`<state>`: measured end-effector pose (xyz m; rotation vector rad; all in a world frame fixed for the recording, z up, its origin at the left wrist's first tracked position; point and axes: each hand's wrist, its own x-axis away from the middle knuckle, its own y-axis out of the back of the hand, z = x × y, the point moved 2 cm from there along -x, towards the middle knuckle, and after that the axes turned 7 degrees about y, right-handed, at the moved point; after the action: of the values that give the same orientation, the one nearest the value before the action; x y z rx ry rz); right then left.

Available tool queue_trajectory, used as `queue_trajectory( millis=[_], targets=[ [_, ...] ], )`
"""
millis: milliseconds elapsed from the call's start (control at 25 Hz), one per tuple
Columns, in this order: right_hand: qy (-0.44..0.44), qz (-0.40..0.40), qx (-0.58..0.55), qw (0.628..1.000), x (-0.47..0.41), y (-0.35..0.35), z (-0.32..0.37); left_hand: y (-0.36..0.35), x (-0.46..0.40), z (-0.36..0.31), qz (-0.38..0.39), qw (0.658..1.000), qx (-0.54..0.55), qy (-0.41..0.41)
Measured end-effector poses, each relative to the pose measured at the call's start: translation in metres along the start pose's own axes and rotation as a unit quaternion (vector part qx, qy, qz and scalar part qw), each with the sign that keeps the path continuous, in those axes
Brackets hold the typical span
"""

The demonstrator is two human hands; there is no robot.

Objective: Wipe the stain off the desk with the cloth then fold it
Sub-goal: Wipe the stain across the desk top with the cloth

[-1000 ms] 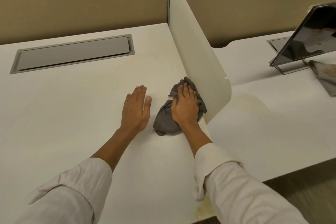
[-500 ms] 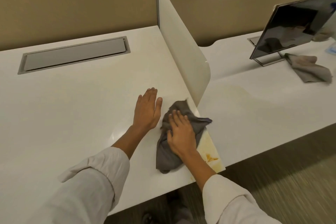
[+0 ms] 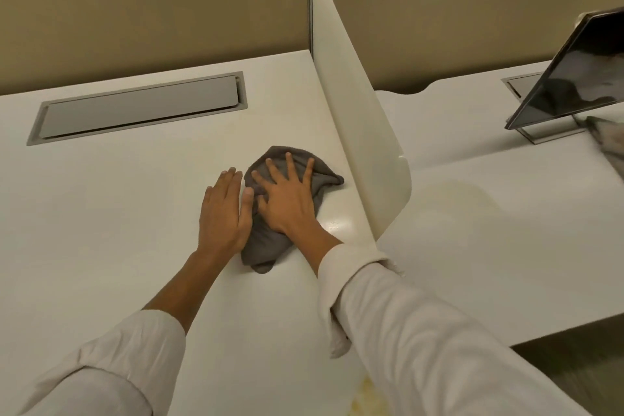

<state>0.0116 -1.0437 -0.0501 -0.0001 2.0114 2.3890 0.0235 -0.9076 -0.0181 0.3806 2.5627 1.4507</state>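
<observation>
A crumpled grey cloth [image 3: 266,246] lies on the white desk [image 3: 101,213], close to the cream divider panel. My right hand [image 3: 287,196] presses flat on top of the cloth with its fingers spread. My left hand [image 3: 224,209] rests palm down on the bare desk just left of the cloth, its thumb touching the cloth's edge. A yellowish stain [image 3: 366,395] shows at the desk's near edge, partly hidden by my right sleeve.
The cream divider panel [image 3: 358,118] stands upright just right of the cloth. A grey cable hatch [image 3: 138,108] is set in the desk at the back left. On the neighbouring desk stand a tilted dark monitor [image 3: 580,78] and another cloth [image 3: 607,142].
My right hand has pushed the cloth away from the desk's near edge, farther back along the divider. My left hand stays flat beside it. The view has tilted down.
</observation>
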Motion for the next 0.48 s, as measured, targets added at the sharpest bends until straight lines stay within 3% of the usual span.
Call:
queue_trajectory(
  millis=[320,480],
  targets=[
    [-0.153,-0.063,-0.068,0.984,0.043,-0.004,-0.036,-0.015,0.028,-0.024,0.015,1.000,0.001,0.005],
    [-0.173,-0.076,-0.091,0.978,0.106,-0.004,-0.041,-0.026,0.067,-0.047,0.035,0.999,0.026,-0.011]
  ],
)
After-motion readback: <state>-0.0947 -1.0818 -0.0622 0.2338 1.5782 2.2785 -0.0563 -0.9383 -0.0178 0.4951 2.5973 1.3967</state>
